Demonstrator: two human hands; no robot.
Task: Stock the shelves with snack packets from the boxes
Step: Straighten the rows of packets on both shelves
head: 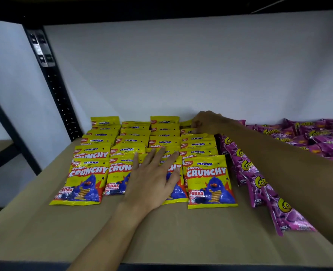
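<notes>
Yellow packets (210, 180) printed "Monster Soooo... Crunchy", each showing a blue monster and a red "Pedas" label, lie in four overlapping rows on the brown shelf (161, 235), running from near its front edge back to the white wall (181, 65). Purple packets (259, 177) lie just right of the yellow ones, overlapped in the same way and spreading further right. The left hand (152, 178) lies flat, fingers straight and slightly spread, pressing on the front packets of the third yellow row from the left. The right hand (204, 121) reaches over the purple packets to the rear of the fourth yellow row, fingers curled around the back packet (185, 123) by the wall.
</notes>
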